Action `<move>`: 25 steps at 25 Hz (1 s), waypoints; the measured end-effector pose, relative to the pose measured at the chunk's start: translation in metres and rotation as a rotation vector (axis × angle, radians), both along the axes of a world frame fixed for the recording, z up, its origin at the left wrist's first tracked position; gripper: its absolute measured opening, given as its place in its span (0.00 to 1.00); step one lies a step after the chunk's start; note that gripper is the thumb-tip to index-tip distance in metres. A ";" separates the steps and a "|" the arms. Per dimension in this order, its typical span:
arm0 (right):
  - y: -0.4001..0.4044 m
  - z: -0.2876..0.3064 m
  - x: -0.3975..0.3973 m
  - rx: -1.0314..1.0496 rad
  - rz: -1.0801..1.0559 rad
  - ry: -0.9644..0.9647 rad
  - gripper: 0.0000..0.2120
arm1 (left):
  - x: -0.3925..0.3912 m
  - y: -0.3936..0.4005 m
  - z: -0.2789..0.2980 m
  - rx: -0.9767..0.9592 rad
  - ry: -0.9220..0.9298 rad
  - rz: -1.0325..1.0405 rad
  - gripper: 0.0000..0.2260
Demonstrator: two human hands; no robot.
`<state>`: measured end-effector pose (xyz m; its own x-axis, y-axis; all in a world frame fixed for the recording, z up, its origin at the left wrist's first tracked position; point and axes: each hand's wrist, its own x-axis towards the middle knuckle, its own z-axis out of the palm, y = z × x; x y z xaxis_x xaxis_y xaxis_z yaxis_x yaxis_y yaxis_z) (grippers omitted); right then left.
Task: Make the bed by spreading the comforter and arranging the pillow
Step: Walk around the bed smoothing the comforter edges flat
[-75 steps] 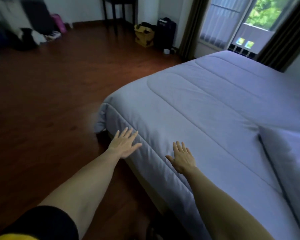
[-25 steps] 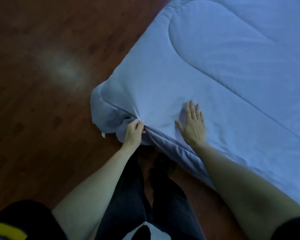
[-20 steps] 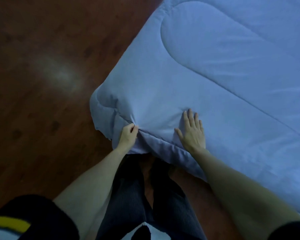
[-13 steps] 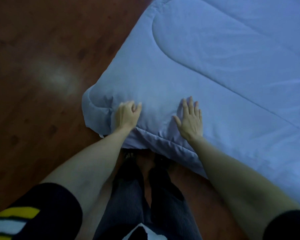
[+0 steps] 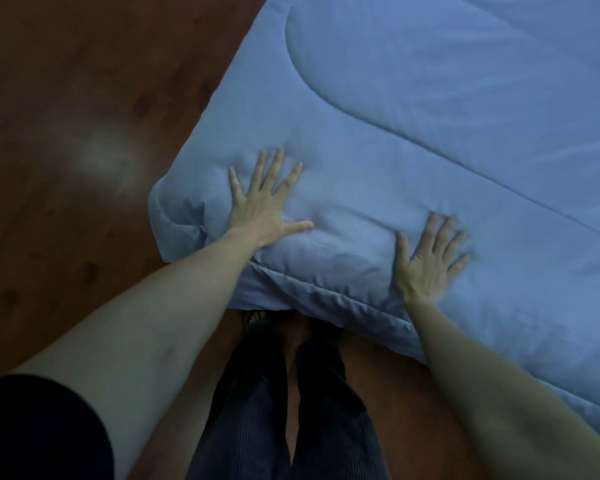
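A pale blue quilted comforter [image 5: 412,109] covers the bed and fills the upper right of the head view. Its near corner hangs over the bed's edge toward the floor. My left hand [image 5: 262,206] lies flat on that corner with fingers spread, holding nothing. My right hand [image 5: 428,263] presses flat on the comforter further right, near the side edge, fingers also apart. No pillow is in view.
Dark reddish wooden floor [image 5: 66,133] spreads to the left and below the bed. My legs in dark trousers [image 5: 281,403] stand close against the bed's edge, under the hanging comforter hem.
My left hand let go of the pinched comforter corner and now lies flat on top of it. My right hand slid to the right, staying flat on the fabric.
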<state>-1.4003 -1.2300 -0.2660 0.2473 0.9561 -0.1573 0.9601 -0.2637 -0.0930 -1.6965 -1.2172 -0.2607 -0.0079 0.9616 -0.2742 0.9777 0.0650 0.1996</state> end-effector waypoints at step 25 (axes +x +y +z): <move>0.153 0.015 -0.155 0.091 0.459 0.092 0.33 | -0.008 -0.006 -0.014 0.099 -0.068 -0.017 0.51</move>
<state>-1.5557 -1.0774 -0.2508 -0.2145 0.9743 -0.0694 0.9622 0.1985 -0.1864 -1.7048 -1.2229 -0.2743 0.0237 0.9840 -0.1768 0.9625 0.0253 0.2702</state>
